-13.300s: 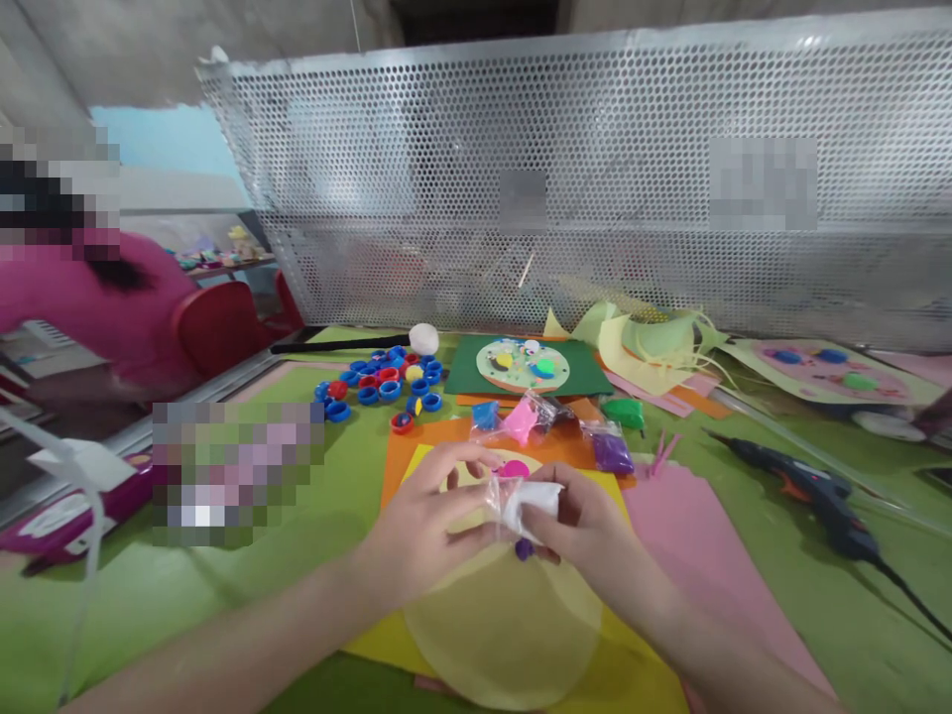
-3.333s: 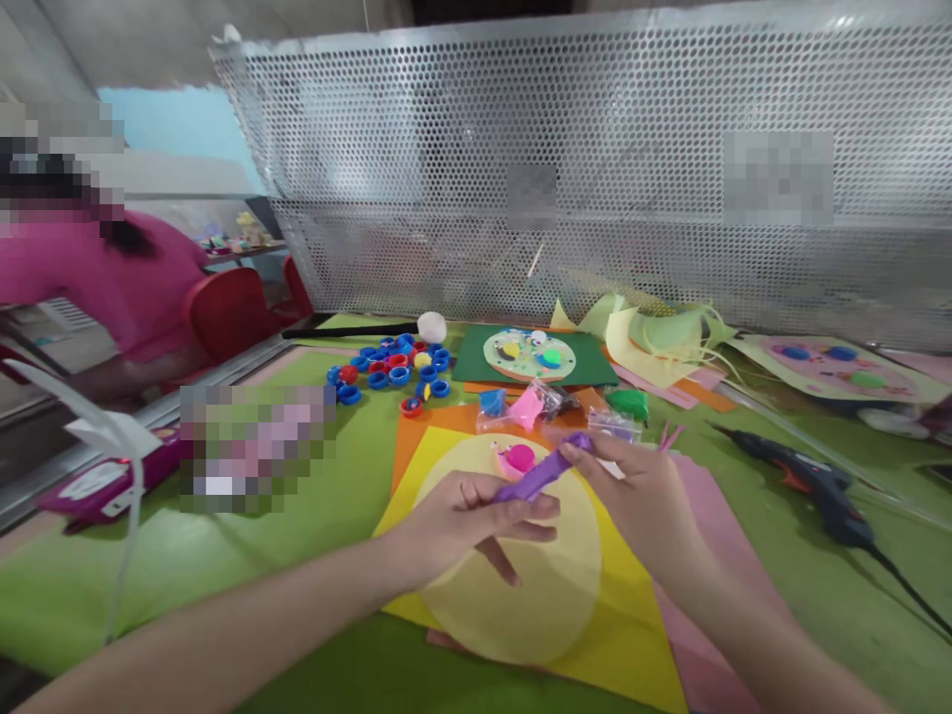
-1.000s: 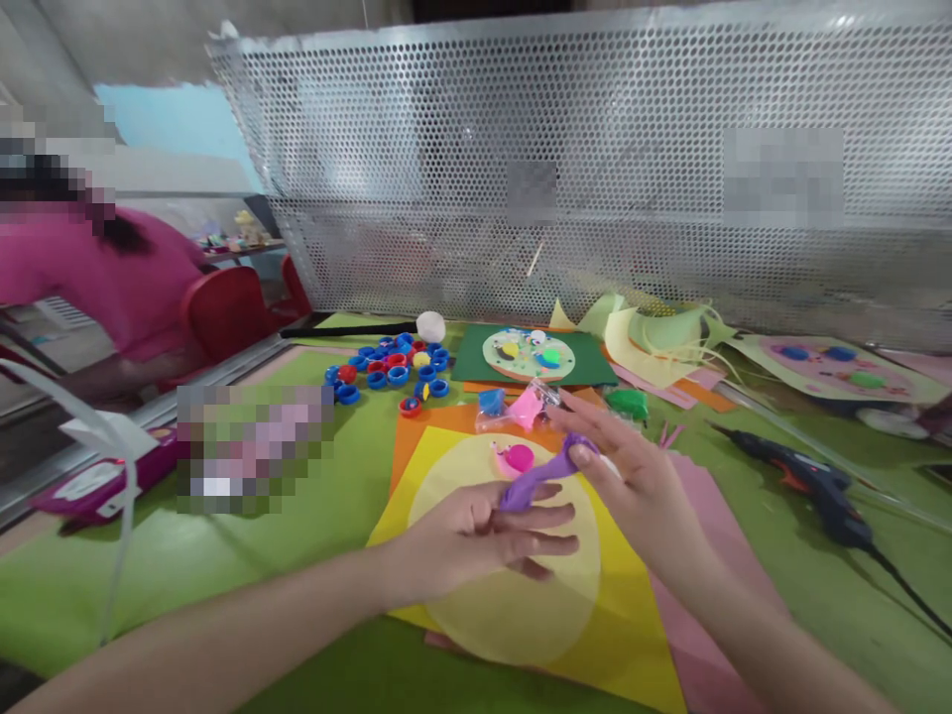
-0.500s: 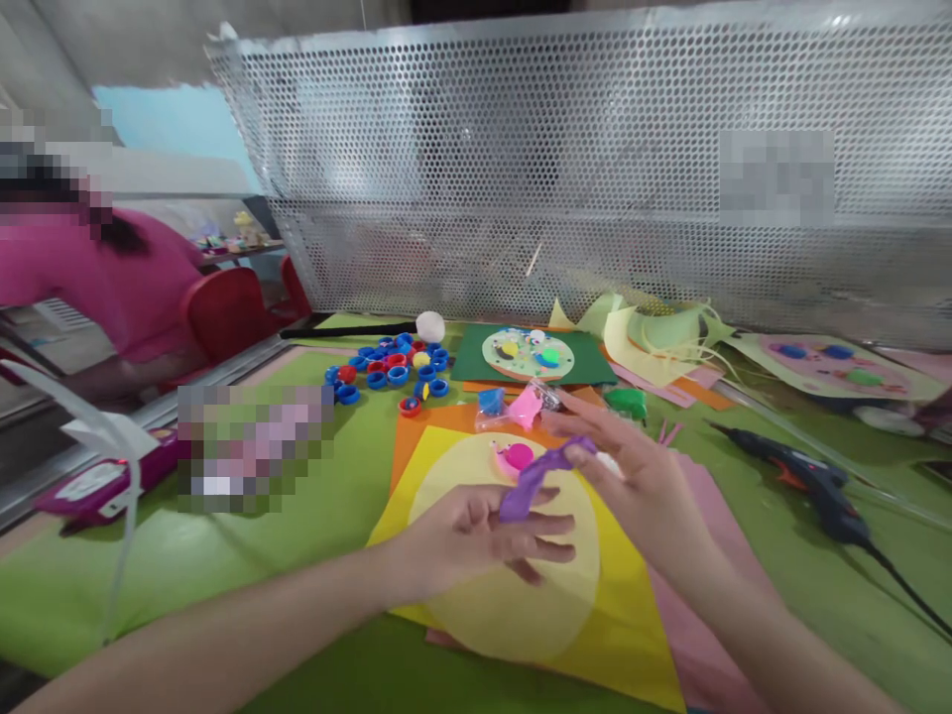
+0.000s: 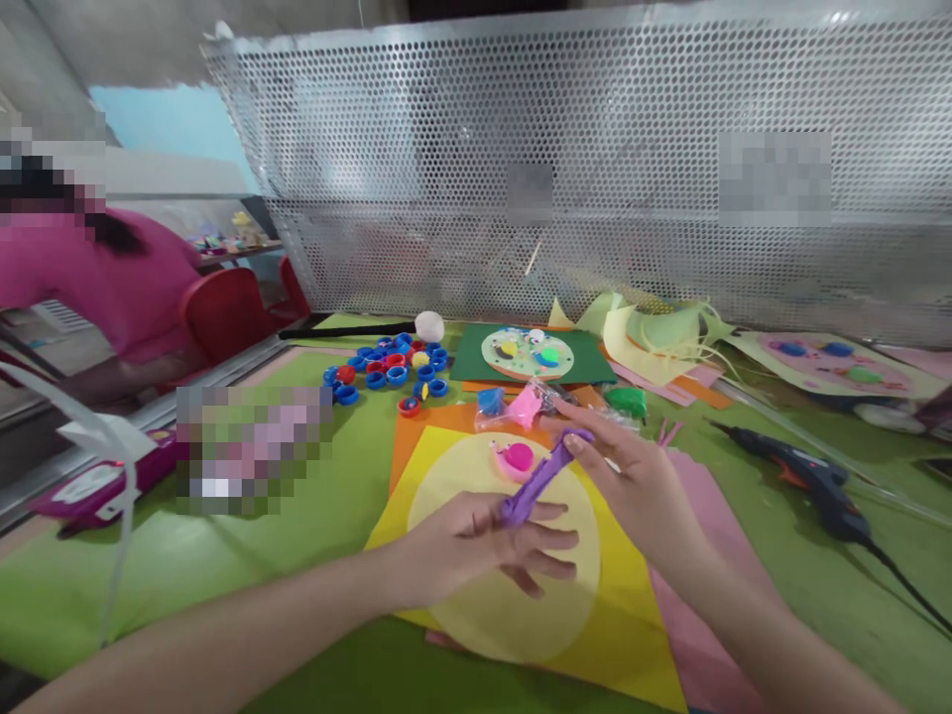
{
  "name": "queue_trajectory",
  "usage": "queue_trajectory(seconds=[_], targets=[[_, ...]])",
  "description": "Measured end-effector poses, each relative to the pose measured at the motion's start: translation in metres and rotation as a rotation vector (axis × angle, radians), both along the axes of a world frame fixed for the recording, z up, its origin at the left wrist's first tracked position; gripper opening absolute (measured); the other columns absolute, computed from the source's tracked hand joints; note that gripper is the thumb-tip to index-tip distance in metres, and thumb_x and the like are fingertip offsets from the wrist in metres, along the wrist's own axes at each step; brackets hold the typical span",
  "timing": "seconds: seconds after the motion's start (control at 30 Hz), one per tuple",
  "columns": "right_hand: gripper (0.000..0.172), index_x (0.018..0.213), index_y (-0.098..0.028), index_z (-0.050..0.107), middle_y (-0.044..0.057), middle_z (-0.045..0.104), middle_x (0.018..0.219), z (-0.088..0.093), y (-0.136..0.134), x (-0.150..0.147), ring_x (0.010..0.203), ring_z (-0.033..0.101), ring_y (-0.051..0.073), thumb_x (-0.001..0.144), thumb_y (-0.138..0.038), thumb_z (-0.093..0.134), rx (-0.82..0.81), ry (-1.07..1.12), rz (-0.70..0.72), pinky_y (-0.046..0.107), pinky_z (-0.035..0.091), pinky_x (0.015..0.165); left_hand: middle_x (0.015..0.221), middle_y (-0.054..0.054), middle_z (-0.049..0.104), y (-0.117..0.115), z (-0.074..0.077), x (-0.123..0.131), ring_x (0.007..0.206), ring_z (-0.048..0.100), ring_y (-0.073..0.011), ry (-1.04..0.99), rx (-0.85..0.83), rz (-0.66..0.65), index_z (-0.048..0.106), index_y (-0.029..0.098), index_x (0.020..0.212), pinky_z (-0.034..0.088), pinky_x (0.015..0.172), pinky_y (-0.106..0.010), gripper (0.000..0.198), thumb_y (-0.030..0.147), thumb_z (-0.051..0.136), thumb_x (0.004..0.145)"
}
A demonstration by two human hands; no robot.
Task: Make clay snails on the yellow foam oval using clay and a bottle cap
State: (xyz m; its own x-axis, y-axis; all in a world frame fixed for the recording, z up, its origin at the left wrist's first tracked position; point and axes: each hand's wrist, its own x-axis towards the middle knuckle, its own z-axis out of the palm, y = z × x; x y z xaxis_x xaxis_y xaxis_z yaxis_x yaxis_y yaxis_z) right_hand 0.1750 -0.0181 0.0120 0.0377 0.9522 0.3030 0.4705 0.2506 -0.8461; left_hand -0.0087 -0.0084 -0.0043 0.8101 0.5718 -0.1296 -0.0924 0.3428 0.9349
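A strip of purple modelling clay [image 5: 541, 478] is stretched slantwise between my hands. My left hand [image 5: 498, 550] pinches its lower end, with the other fingers spread. My right hand [image 5: 621, 461] pinches the upper end between thumb and fingers. Both hands hover over a pale yellow paper disc [image 5: 513, 605], which lies on a bright yellow sheet [image 5: 632, 645]. Near the disc's top sits a pink snail-like figure [image 5: 517, 456] with a round magenta shell. Behind my right fingers lie small bags of blue clay [image 5: 490, 402] and pink clay [image 5: 525, 407].
Blue and red bottle caps [image 5: 397, 375] cluster at back left. A glue gun [image 5: 807, 476] with a cord lies right. Decorated paper discs [image 5: 546, 355] and paper scraps [image 5: 647, 342] lie along a perforated metal panel [image 5: 617, 149]. A person in pink [image 5: 126, 268] sits far left.
The purple clay has become a narrower, straighter strip, its lower end now bunched at my left fingers. My right hand has shifted only slightly.
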Motion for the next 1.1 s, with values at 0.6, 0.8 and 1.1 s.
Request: queue_trajectory(seconds=[0.6,0.8,1.1], targets=[[0.032,0.11,-0.025,0.06,0.003,0.065,0.108,0.005,-0.002,0.0,0.103,0.056,0.022,0.081,-0.033,0.051,-0.035,-0.001,0.099,0.037,0.047,0.085,0.123,-0.015,0.057,0.002,-0.001,-0.003,0.105,0.059,-0.0281,-0.021,0.044,0.016,0.056,0.022,0.117,0.046,0.081,-0.036,0.05,0.039,0.069,0.072],[0.055,0.122,-0.027,0.049,0.005,0.061,0.112,-0.012,-0.011,-0.021,0.101,0.056,0.021,0.068,-0.021,0.06,-0.246,0.008,0.298,0.038,0.049,0.081,0.082,-0.008,0.072,0.003,0.007,-0.003,0.075,0.065,-0.0166,0.164,0.25,0.061,0.068,0.012,0.086,0.046,0.068,-0.024,0.036,0.046,0.063,0.074],[0.035,0.121,-0.029,0.048,0.006,0.049,0.128,0.01,-0.006,0.009,0.114,0.048,0.022,0.089,-0.044,0.04,-0.105,0.182,0.41,0.041,0.041,0.094,0.081,-0.012,0.073,0.014,-0.002,-0.001,0.081,0.069,-0.0249,-0.059,-0.116,0.056,0.069,0.01,0.087,0.046,0.085,-0.039,0.029,0.035,0.07,0.072]])
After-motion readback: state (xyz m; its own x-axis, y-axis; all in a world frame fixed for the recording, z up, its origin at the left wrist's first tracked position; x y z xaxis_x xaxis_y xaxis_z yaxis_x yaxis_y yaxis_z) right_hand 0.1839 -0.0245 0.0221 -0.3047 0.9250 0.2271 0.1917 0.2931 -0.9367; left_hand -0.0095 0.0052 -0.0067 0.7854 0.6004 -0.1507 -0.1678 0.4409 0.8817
